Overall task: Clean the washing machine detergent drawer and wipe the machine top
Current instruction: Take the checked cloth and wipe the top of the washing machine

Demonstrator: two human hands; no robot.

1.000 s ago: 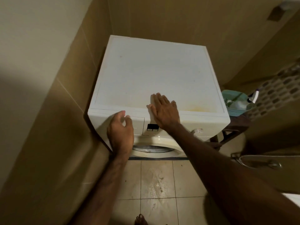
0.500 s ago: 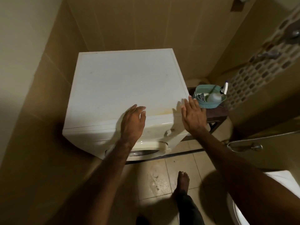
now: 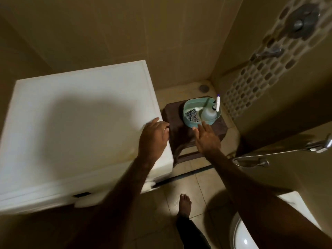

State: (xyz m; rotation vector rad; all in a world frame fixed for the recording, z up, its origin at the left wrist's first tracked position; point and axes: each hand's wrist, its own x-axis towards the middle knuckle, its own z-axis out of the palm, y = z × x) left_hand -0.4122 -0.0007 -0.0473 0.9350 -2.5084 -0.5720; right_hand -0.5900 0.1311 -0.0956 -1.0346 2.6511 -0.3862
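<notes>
The white washing machine fills the left of the head view, its flat top bare and shadowed. My left hand hovers over the top's right front corner, fingers loosely curled, holding nothing. My right hand stretches out with fingers spread, its fingertips at the near rim of a teal basket. The basket holds a clear spray bottle with a white nozzle and a checked cloth. The detergent drawer front is hidden from this angle.
The basket sits on a dark brown stool between the machine and the tiled shower corner. A tap and hose fittings stick out from the right wall. A toilet rim lies at lower right, my bare foot on the floor.
The view has swung right. My right hand left the machine's front edge and reached to the basket rim. My left hand slid right along the top to its corner.
</notes>
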